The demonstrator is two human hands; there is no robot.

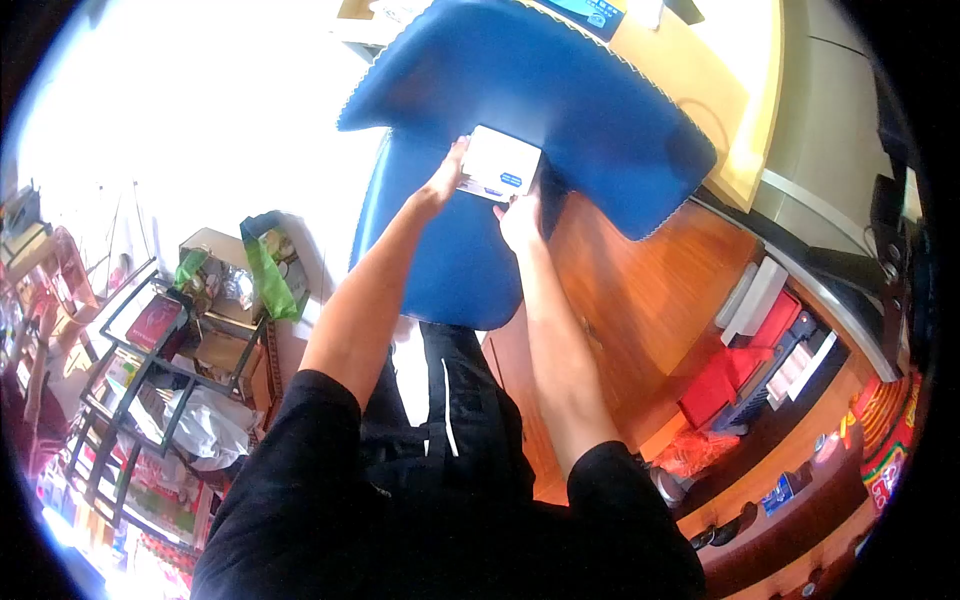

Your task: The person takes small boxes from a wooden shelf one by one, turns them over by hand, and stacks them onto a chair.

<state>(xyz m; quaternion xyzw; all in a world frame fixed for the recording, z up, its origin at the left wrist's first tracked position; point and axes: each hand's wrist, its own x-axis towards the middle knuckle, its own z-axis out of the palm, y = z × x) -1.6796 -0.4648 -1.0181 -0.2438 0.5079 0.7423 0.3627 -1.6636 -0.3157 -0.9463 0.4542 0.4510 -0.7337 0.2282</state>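
A small white box (498, 158) with a blue label near its lower right corner is over the blue chair (440, 250). My left hand (446, 180) lies along the box's left side, fingers pointing up its edge and gripping it. At the lower right corner, my right hand (520, 220) is closed against the box, with its fingers partly hidden. Whether the box rests on the seat or is held just above it, I cannot tell.
Behind the chair stands a light wooden table (690, 70) with a blue packet (590, 14). Left is a black-framed rack (150, 370) with bags and boxes. Right of me, a wooden cabinet (640, 290) borders a shelf holding red and grey items.
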